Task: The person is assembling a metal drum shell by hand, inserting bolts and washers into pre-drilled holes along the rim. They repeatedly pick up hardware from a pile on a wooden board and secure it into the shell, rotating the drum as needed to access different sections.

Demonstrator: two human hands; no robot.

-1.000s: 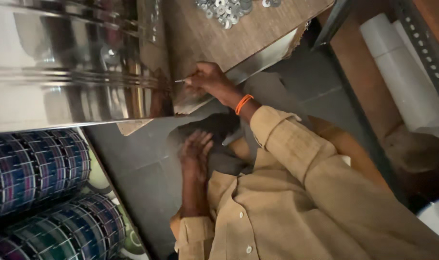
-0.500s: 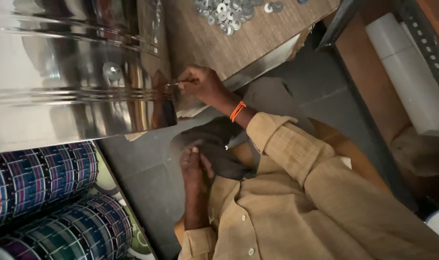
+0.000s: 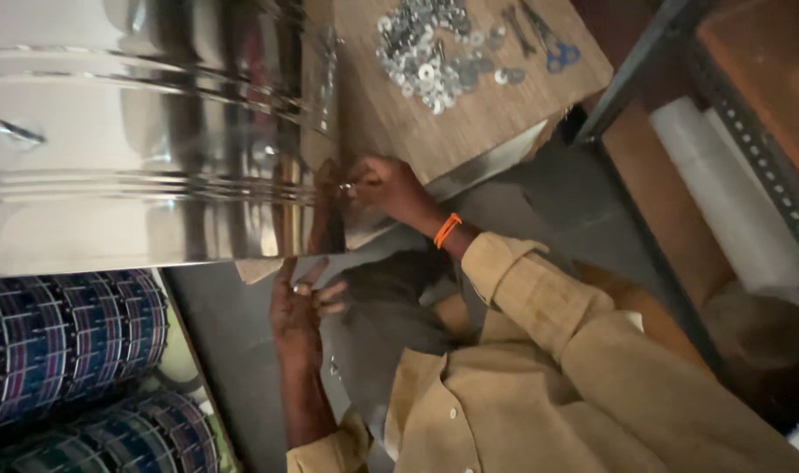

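Note:
A large shiny steel drum (image 3: 137,158) lies on its side across the upper left. My right hand (image 3: 386,186), with an orange band at the wrist, pinches a small metal fastener (image 3: 345,187) against the drum's rim. My left hand (image 3: 299,307), wearing a ring, is just below the drum. Its fingers are spread near the lower edge of the rim and hold nothing. Both sleeves are tan. A dark cloth (image 3: 390,307) lies over my lap between the arms.
A wooden board (image 3: 469,123) beyond the drum carries a heap of washers (image 3: 430,52) and blue-handled pliers (image 3: 552,48). Checked rolls (image 3: 66,342) are stacked at the lower left. A perforated metal rack (image 3: 758,158) and a white roll (image 3: 723,201) stand at the right.
My left hand has risen from the dark cloth to the drum's lower rim. My right hand stays at the rim while the view has shifted closer to the drum.

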